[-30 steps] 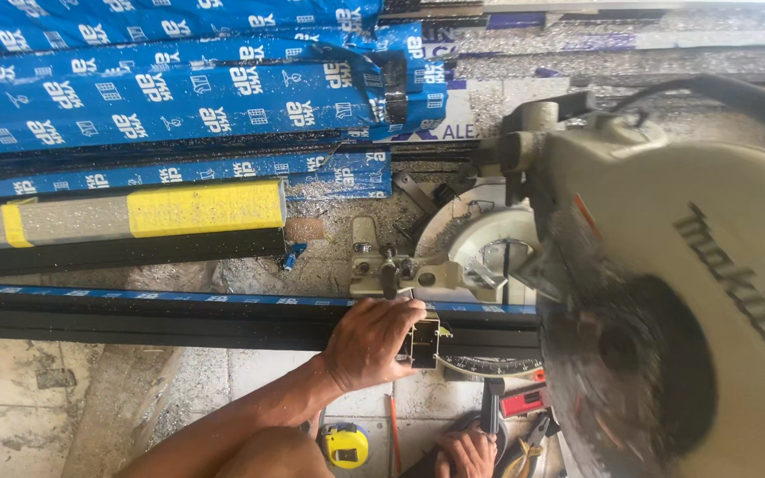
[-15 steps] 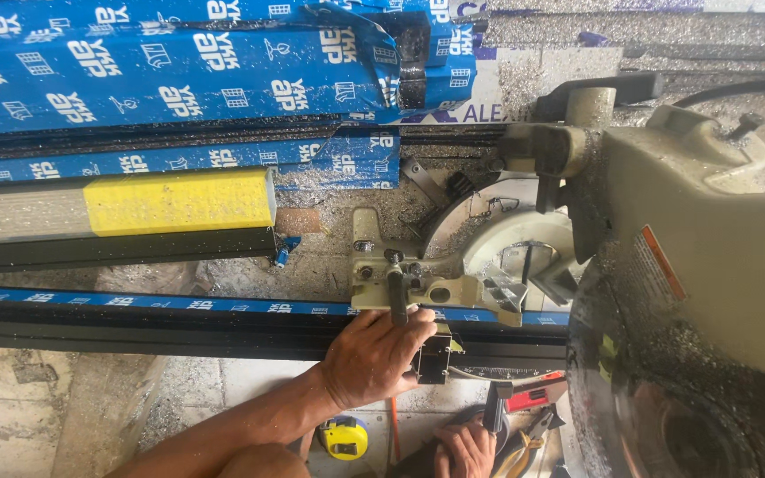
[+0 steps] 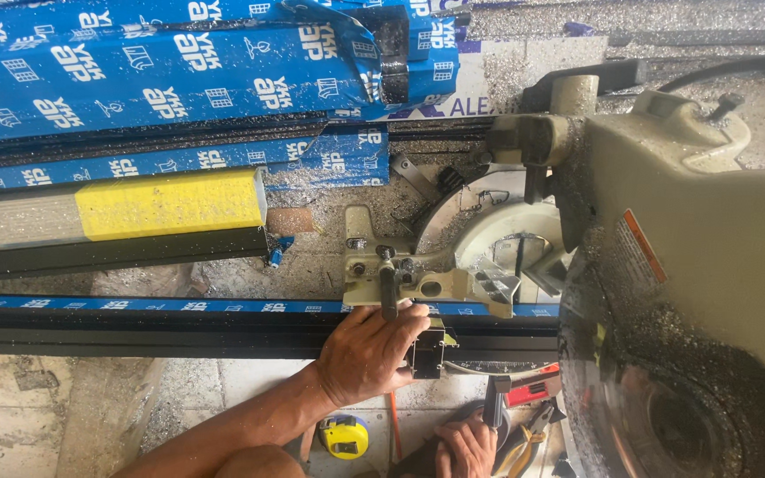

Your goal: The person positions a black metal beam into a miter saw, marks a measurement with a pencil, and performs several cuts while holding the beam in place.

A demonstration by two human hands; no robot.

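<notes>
1. Long black aluminium profile (image 3: 179, 327) with blue tape, lying across the saw base, left to right.
2. Left hand (image 3: 369, 354) pressed flat on the profile, fingers closed together, beside the black clamp knob (image 3: 388, 283).
3. Right hand (image 3: 467, 447) near, low; grip cannot be told.
4. Yellow tape measure (image 3: 344, 435) near; beige mitre saw (image 3: 666, 265) right.

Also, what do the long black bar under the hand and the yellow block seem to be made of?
The long black bar looks like extruded metal, probably aluminium, with a dark matte coating: straight ribbed edges, a blue protective film strip on top, and metal chips nearby. The left hand rests on it. The yellow block has a smooth painted or wrapped yellow face; its core could be metal or wood, which cannot be told.
</notes>
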